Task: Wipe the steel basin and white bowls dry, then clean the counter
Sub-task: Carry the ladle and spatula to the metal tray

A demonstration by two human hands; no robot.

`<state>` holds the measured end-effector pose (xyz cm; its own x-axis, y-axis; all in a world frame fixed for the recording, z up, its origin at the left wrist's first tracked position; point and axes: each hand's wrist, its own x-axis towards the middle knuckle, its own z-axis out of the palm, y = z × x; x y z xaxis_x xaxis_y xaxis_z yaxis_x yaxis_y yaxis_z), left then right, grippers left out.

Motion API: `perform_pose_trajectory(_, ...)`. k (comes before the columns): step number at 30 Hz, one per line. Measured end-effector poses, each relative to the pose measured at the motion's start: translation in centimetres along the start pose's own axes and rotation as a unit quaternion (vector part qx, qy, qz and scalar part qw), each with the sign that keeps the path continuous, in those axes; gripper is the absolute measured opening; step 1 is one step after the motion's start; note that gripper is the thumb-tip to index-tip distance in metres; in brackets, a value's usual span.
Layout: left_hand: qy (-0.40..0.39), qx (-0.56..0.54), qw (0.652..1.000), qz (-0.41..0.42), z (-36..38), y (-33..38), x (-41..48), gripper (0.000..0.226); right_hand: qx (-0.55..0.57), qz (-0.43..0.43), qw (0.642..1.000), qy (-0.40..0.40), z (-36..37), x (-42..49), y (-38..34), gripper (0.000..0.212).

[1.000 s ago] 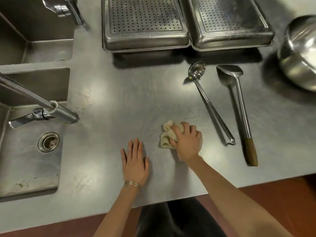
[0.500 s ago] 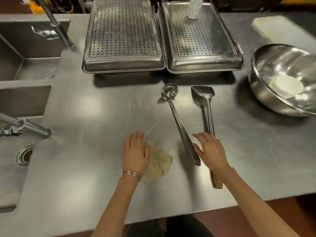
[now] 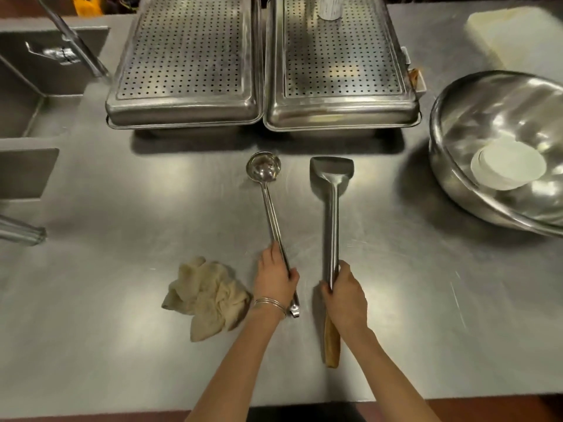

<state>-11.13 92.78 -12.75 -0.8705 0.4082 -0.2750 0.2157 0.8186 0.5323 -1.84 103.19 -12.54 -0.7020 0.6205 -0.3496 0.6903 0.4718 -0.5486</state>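
Left hand (image 3: 275,280) gripping ladle (image 3: 268,190) handle, right hand (image 3: 345,295) gripping spatula (image 3: 332,190) shaft, likely clearing tabletop (image 3: 122,223) for wiping. Cloth (image 3: 207,296) lying crumpled beside left wrist; basin (image 3: 475,95) far right, holding white bowls (image 3: 507,167).

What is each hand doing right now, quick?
Left hand: closed around the ladle handle.
Right hand: closed around the spatula handle, just above its wooden end.
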Motion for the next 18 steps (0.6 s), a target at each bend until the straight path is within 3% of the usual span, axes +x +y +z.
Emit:
perform_pose_trajectory(8, 0.012, -0.146, 0.986, -0.075, -0.2, -1.4, -0.6, 0.065, 0.109, 0.018, 0.994, 0.0, -1.6, -0.3, 1.1, 0.042)
perform_pose_trajectory(12, 0.018, -0.285, 0.947, -0.151, -0.4, -1.9, -0.8, 0.048, 0.181, 0.045, 0.982, 0.007, -1.9, -0.2, 1.2, 0.032)
perform_pose_trajectory(18, 0.07, -0.288, 0.94, -0.167, -0.1, -2.8, -0.5, 0.017, 0.194, 0.039, 0.98, 0.036, -1.9, -0.8, 0.8, 0.02)
